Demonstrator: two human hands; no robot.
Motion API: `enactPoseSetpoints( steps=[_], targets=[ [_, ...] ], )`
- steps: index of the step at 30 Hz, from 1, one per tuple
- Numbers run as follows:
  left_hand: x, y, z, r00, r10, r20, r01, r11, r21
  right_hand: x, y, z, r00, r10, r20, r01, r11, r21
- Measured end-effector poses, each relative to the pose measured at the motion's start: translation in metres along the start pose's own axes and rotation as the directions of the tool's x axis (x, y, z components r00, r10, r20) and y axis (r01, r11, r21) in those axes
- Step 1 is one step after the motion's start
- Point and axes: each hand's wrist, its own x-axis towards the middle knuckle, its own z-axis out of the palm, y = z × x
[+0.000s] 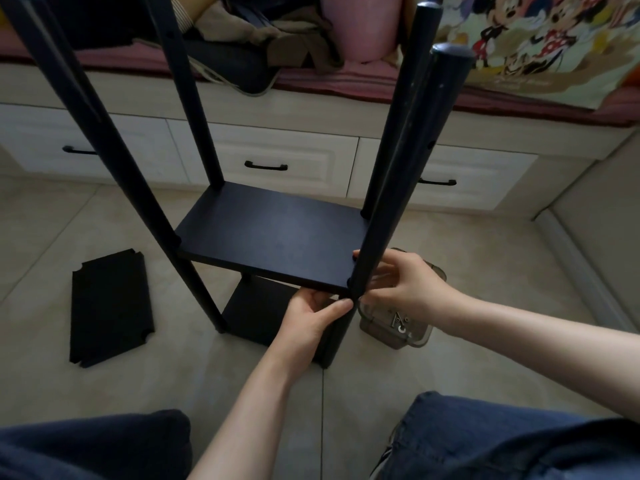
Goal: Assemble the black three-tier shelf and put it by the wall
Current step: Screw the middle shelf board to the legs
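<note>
While the shelf (110, 147) stands upright on the tiles straight ahead of you, its poles running near vertical, both your hands meet at one joint: the near right corner of the middle board (273, 233), where it notches against the near right pole (405, 174). Your left hand (311, 317) grips that corner from below, thumb tip touching the pole. Your right hand (405, 282) comes in from the right, fingers curled round the pole at board height. The board lies flat, up and left of your hands, so I judge the fixing depends on keeping its corner level against the pole.

Below your left hand sits the bottom board (256, 306). A loose board (110, 306) lies flat on the tiles well left. A plastic box (398, 327) of hardware sits just beyond your right wrist, crowding that side; open tile lies left and toward you. Drawer fronts (277, 157) close off the far side.
</note>
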Motion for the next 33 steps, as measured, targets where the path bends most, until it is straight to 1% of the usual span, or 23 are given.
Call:
enactPoseSetpoints(
  steps=[3, 4, 5, 6, 7, 8, 9, 10, 11, 12, 13, 14, 15, 16, 18, 21, 23, 25, 27, 29, 31, 33],
  targets=[
    [-0.004, -0.002, 0.002, 1.0, -0.005, 0.002, 0.005, 1.0, 0.029, 0.002, 0.001, -0.002, 0.996, 0.084, 0.033, -0.088, 0.985, 0.145],
    [-0.006, -0.001, 0.003, 1.0, -0.011, -0.011, 0.012, 0.997, 0.074, 0.002, 0.001, -0.003, 0.994, 0.097, 0.049, -0.104, 0.98, 0.172],
    [-0.008, 0.001, 0.003, 0.999, -0.014, -0.036, 0.021, 0.983, 0.183, 0.003, 0.002, -0.004, 0.993, 0.101, 0.059, -0.111, 0.976, 0.189],
    [-0.01, 0.005, 0.0, 0.998, 0.002, -0.069, 0.023, 0.932, 0.362, 0.003, 0.002, -0.004, 0.993, 0.104, 0.064, -0.114, 0.974, 0.197],
    [-0.012, 0.01, -0.004, 0.994, 0.041, -0.101, 0.025, 0.813, 0.582, 0.004, 0.002, -0.005, 0.992, 0.108, 0.068, -0.119, 0.973, 0.2],
    [-0.015, 0.017, -0.009, 0.989, 0.099, -0.107, 0.019, 0.639, 0.769, 0.005, 0.003, -0.006, 0.991, 0.113, 0.072, -0.125, 0.972, 0.2],
    [-0.018, 0.024, -0.013, 0.98, 0.178, -0.089, -0.003, 0.46, 0.888, 0.006, 0.004, -0.007, 0.99, 0.117, 0.078, -0.131, 0.971, 0.198],
    [-0.02, 0.031, -0.014, 0.954, 0.296, -0.05, -0.057, 0.342, 0.938, 0.007, 0.006, -0.007, 0.989, 0.118, 0.087, -0.133, 0.971, 0.197],
    [-0.021, 0.038, -0.013, 0.904, 0.428, 0.015, -0.14, 0.261, 0.955, 0.008, 0.007, -0.008, 0.989, 0.115, 0.096, -0.132, 0.972, 0.196],
    [-0.021, 0.043, -0.011, 0.842, 0.532, 0.095, -0.225, 0.185, 0.957, 0.009, 0.008, -0.008, 0.989, 0.111, 0.102, -0.13, 0.972, 0.198],
    [-0.019, 0.047, -0.007, 0.797, 0.58, 0.168, -0.287, 0.119, 0.95, 0.01, 0.009, -0.009, 0.989, 0.105, 0.106, -0.125, 0.971, 0.202],
    [-0.016, 0.048, -0.003, 0.789, 0.574, 0.218, -0.309, 0.066, 0.949, 0.011, 0.01, -0.01, 0.989, 0.097, 0.108, -0.118, 0.971, 0.208],
    [-0.013, 0.047, 0.001, 0.803, 0.541, 0.252, -0.324, 0.04, 0.945, 0.012, 0.011, -0.011, 0.99, 0.087, 0.109, -0.109, 0.97, 0.216],
    [-0.01, 0.046, 0.005, 0.821, 0.502, 0.27, -0.331, 0.033, 0.943, 0.012, 0.012, -0.011, 0.991, 0.078, 0.108, -0.101, 0.969, 0.225],
    [-0.003, 0.046, 0.01, 0.841, 0.455, 0.294, -0.354, 0.051, 0.934, 0.013, 0.014, -0.011, 0.992, 0.061, 0.107, -0.084, 0.969, 0.234],
    [0.006, 0.049, 0.013, 0.823, 0.454, 0.342, -0.409, 0.054, 0.911, 0.015, 0.018, -0.012, 0.992, 0.038, 0.122, -0.065, 0.972, 0.228],
    [0.011, 0.05, 0.012, 0.824, 0.438, 0.361, -0.437, 0.086, 0.895, 0.017, 0.022, -0.017, 0.989, 0.052, 0.138, -0.084, 0.969, 0.232],
    [0.01, 0.05, 0.011, 0.83, 0.425, 0.361, -0.451, 0.131, 0.883, 0.02, 0.024, -0.021, 0.982, 0.087, 0.166, -0.131, 0.952, 0.276],
    [0.011, 0.048, 0.01, 0.825, 0.43, 0.366, -0.472, 0.168, 0.866, 0.026, 0.027, -0.024, 0.971, 0.156, 0.182, -0.217, 0.898, 0.383],
    [0.012, 0.047, 0.011, 0.818, 0.444, 0.365, -0.485, 0.194, 0.853, 0.032, 0.029, -0.024, 0.947, 0.23, 0.224, -0.314, 0.813, 0.491],
    [0.012, 0.045, 0.011, 0.817, 0.451, 0.359, -0.487, 0.207, 0.849, 0.038, 0.029, -0.02, 0.922, 0.233, 0.309, -0.37, 0.764, 0.528],
    [0.011, 0.045, 0.011, 0.814, 0.455, 0.36, -0.482, 0.185, 0.856, 0.042, 0.03, -0.013, 0.906, 0.188, 0.378, -0.381, 0.75, 0.54]
  ],
)
